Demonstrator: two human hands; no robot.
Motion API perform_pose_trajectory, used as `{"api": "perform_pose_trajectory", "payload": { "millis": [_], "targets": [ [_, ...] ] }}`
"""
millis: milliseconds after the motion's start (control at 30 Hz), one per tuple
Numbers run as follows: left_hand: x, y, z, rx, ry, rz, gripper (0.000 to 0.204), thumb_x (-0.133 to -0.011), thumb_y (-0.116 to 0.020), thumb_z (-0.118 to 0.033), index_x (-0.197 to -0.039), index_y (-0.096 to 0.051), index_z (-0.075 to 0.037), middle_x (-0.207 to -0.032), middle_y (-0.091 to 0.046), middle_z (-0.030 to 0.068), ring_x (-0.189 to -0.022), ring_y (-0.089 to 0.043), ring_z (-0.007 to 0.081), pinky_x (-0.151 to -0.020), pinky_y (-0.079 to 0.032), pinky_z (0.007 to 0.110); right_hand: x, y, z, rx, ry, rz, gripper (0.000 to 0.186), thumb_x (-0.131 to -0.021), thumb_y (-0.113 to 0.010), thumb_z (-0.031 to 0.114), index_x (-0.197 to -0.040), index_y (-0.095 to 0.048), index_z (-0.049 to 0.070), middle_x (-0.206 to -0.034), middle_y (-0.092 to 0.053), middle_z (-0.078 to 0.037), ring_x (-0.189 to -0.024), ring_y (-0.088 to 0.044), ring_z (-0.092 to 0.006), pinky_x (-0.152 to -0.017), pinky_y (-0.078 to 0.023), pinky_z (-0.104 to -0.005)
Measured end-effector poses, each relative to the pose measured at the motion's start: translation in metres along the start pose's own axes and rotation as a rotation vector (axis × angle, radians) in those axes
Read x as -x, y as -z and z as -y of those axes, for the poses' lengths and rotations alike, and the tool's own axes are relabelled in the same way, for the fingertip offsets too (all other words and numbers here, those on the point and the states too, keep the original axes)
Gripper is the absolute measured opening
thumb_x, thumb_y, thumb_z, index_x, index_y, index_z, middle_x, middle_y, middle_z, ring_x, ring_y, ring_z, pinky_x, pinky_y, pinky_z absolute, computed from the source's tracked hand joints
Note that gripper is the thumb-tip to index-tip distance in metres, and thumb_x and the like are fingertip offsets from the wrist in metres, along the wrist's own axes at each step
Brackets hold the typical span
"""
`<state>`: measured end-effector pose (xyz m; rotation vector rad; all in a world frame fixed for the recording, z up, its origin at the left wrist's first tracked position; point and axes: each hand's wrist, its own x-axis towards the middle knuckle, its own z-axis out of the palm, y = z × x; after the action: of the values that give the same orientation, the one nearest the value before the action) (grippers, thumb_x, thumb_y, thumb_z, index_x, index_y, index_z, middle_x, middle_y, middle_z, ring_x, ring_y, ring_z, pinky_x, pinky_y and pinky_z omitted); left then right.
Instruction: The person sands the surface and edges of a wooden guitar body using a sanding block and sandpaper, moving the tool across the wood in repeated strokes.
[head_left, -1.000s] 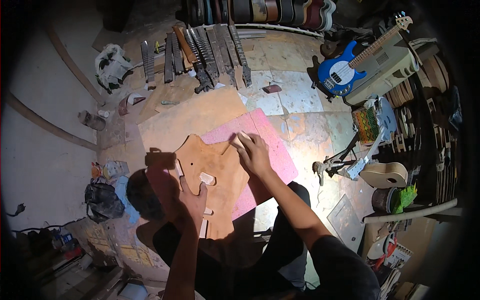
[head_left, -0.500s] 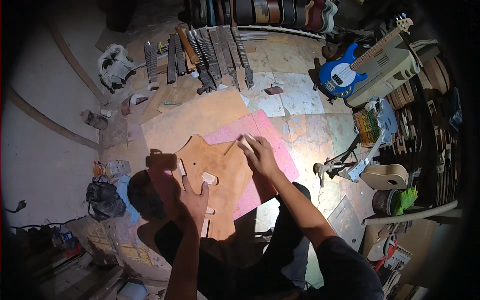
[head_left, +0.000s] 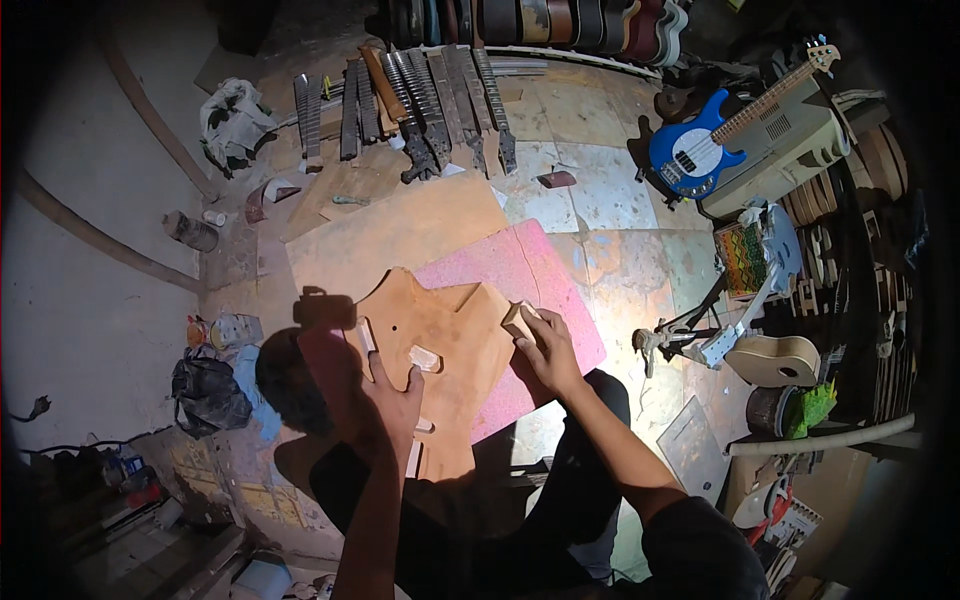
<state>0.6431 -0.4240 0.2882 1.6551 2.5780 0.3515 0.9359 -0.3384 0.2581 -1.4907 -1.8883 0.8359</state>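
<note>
An unfinished wooden guitar body (head_left: 440, 345) lies flat on a pink foam mat (head_left: 520, 275) in front of me. My left hand (head_left: 395, 400) presses flat on the body's near part, fingers spread beside a pale pickup cavity. My right hand (head_left: 545, 345) grips a small pale sanding block (head_left: 518, 318) against the body's right edge.
A brown board (head_left: 390, 240) lies under the mat. Several guitar necks (head_left: 420, 100) lie in a row at the back. A blue bass guitar (head_left: 700, 150) leans on a grey amplifier (head_left: 790, 140) at right. A black bag (head_left: 205, 390) and small tins sit at left.
My right hand has slid with the block from the body's upper middle down along its right edge. My left hand has stayed pressed on the body.
</note>
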Motion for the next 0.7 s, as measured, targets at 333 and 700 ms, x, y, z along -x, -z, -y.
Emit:
{"api": "perform_pose_trajectory", "payload": {
  "millis": [333, 700],
  "targets": [
    [-0.004, -0.008, 0.005, 0.042, 0.031, 0.027, 0.081, -0.091, -0.078, -0.047, -0.154, -0.051, -0.004, -0.136, -0.057, 0.0372, -0.126, -0.057, 0.0536, -0.104, -0.048, 0.061, -0.021, 0.001, 0.006, 0.014, 0.084, -0.007, 0.053, -0.099, -0.074, 0.021, -0.150, -0.064, 0.013, -0.136, -0.064, -0.021, -0.125, -0.060, -0.0414, -0.107, -0.049, -0.0507],
    [-0.002, -0.007, -0.001, 0.045, 0.027, 0.044, 0.079, -0.091, -0.078, -0.044, -0.154, -0.051, -0.004, -0.119, -0.067, 0.0361, -0.111, -0.066, 0.0538, -0.098, -0.053, 0.057, -0.037, -0.005, 0.004, 0.036, 0.050, -0.017, 0.053, -0.099, -0.074, 0.027, -0.150, -0.065, 0.015, -0.139, -0.062, -0.022, -0.128, -0.059, -0.0416, -0.111, -0.046, -0.0522]
  ]
}}
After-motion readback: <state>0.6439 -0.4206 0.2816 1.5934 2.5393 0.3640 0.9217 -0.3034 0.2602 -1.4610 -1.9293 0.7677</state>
